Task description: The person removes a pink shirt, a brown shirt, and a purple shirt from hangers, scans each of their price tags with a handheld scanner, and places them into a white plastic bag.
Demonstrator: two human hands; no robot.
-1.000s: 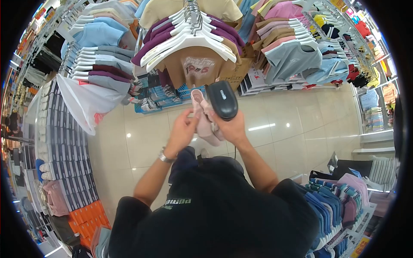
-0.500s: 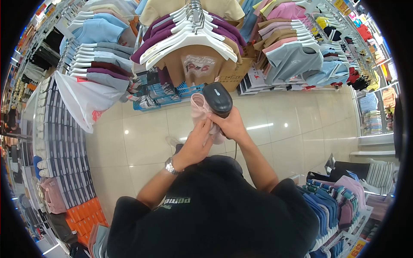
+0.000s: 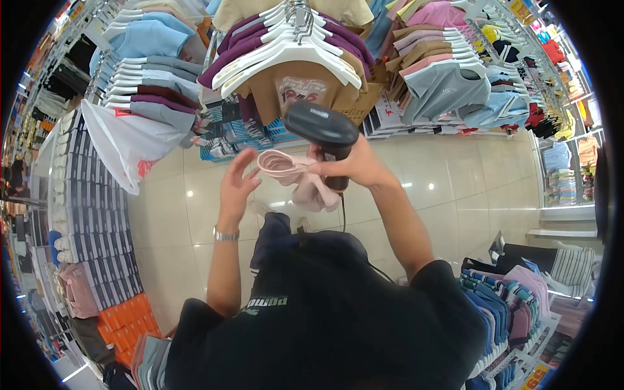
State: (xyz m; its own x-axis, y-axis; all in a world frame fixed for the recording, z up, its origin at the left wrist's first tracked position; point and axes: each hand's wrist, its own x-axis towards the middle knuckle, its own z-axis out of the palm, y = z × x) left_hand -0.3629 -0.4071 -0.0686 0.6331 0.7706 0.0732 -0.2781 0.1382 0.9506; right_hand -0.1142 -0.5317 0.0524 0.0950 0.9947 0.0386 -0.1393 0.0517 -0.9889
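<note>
My right hand (image 3: 361,165) grips a black handheld barcode scanner (image 3: 321,125) by its handle. The same hand pinches a pale pink garment (image 3: 313,192) against the scanner, and the cloth hangs below the thumb with a rolled, ring-like opening on its left. My left hand (image 3: 235,187), with a metal watch on the wrist, is off the cloth, just left of that opening. Its fingers are apart and hold nothing. A cord (image 3: 344,213) runs down from the scanner handle.
Ahead stands a rack of brown and purple shirts (image 3: 305,78) on white hangers. A white plastic bag (image 3: 127,146) hangs at the left rack, above stacked shoe boxes (image 3: 97,201). Striped and blue shirts (image 3: 504,299) hang close at my right. Tiled floor (image 3: 442,201) lies below.
My left hand has let go of the pink garment and moved left, its fingers opening. The scanner has swung to point left, and the garment's opening has turned left too.
</note>
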